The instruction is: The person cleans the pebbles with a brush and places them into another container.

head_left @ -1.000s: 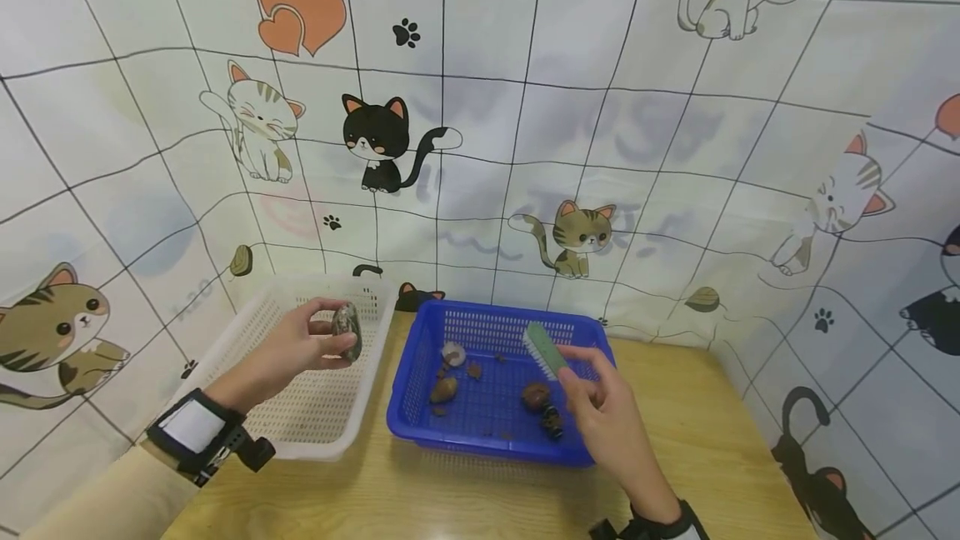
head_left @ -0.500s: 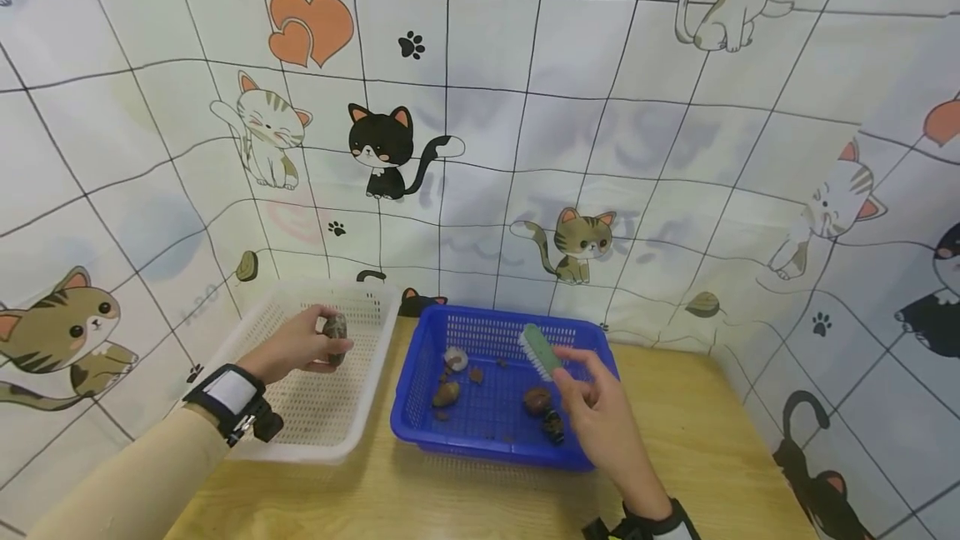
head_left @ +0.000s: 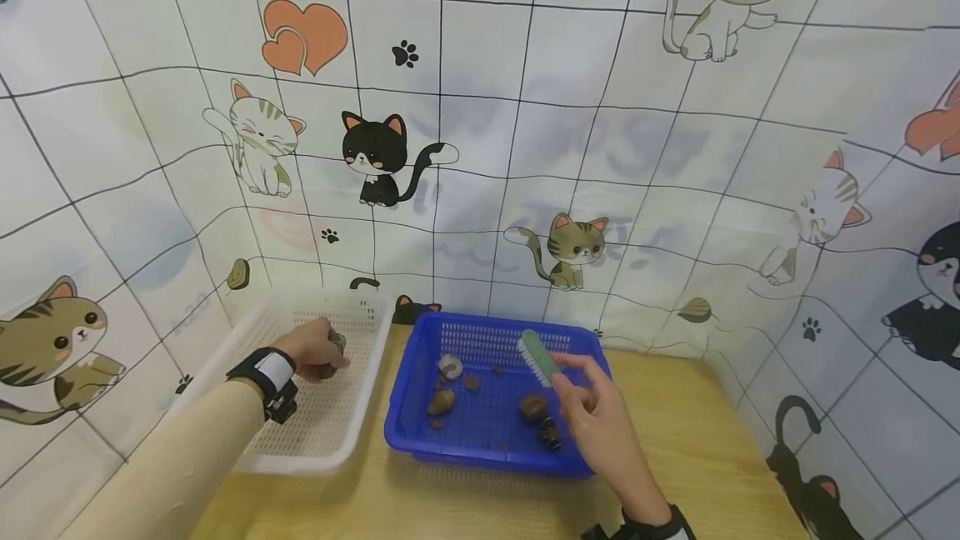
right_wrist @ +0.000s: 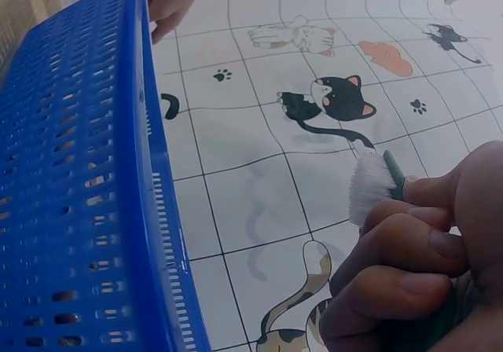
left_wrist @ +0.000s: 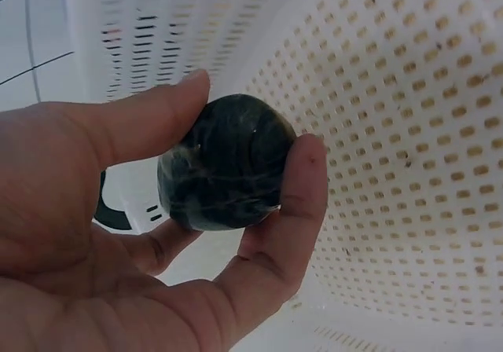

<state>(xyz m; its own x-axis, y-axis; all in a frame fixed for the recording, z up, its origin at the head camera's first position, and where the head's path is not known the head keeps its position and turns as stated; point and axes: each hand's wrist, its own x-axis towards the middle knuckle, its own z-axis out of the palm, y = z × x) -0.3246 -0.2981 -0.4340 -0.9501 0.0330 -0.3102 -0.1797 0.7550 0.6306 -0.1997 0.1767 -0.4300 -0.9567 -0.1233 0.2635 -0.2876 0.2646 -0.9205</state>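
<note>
My yellow wood-grain surface carries a white plastic basket toward its left edge and a blue plastic basket by its far edge. My right grip pinches a green, white-bristled brush above the latter; my left grip holds a dark, rounded, stone-like piece inside the former, not yet released. I judge the work partway: brown lumps remain in the blue basket.

My left grip holds a dark, rounded stone, veined with pale lines, inside the white basket. In my right grip I have a green-backed brush, tilted above the blue basket, white bristles facing my left, far end jutting free.
</note>
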